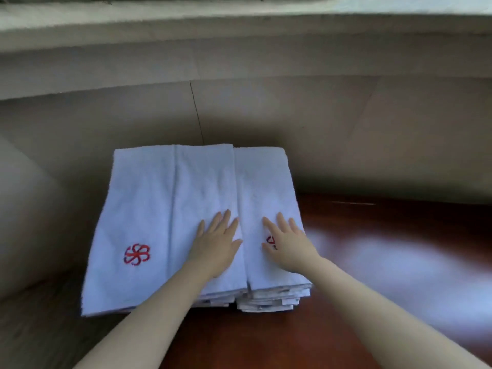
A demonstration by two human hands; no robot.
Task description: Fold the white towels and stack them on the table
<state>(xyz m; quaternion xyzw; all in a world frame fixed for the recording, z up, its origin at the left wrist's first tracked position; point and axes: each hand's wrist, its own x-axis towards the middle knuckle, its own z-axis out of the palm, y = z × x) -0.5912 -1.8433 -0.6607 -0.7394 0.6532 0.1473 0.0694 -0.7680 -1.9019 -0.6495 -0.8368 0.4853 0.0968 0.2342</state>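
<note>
Looking down, we see a wide white terry towel [138, 222] with a red flower-shaped embroidered emblem [136, 254] lying out to the left of our left hand [217, 245]. That hand lies flat, palm down, fingers spread, pressing on a folded panel of the same towel, which tops a low stack. Just beside it, across a narrow seam, our right hand [288, 245] also lies flat with fingers spread, pressing the top of a second stack of folded white towels [269, 187]. A second red emblem [271, 241] peeks out at the thumb side of the right hand, mostly covered by it. Below both wrists the layered towel edges show at the near end of the stacks. To the right of the right hand stretches the glossy reddish-brown wooden table [399, 257], which bears both stacks.
</note>
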